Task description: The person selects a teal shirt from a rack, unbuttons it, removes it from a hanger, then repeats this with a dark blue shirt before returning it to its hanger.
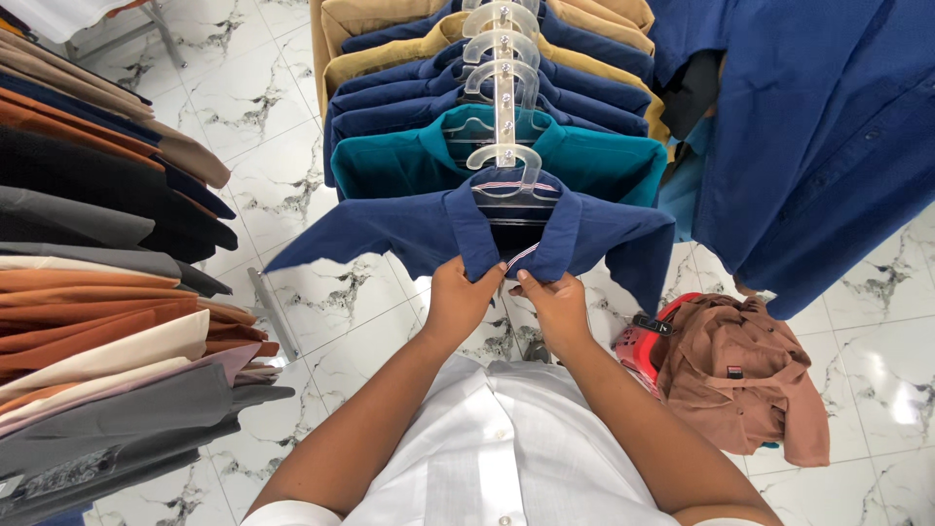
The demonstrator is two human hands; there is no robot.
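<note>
A navy blue shirt (409,229) hangs at the front of a row on a clear plastic hanger (506,175). My left hand (458,297) pinches the left side of its collar just below the neck. My right hand (555,302) grips the right side of the collar next to it, thumbs almost touching. A striped ribbon shows inside the collar between both hands. Behind it hang a teal shirt (594,161), more navy shirts and tan ones on the same kind of hangers.
Folded-looking shirts in brown, orange, cream and grey (107,321) hang on a rack at the left. A large blue shirt (828,146) hangs at the right. A brown shirt (740,375) lies over a red basket (638,346) on the white marble floor (292,156).
</note>
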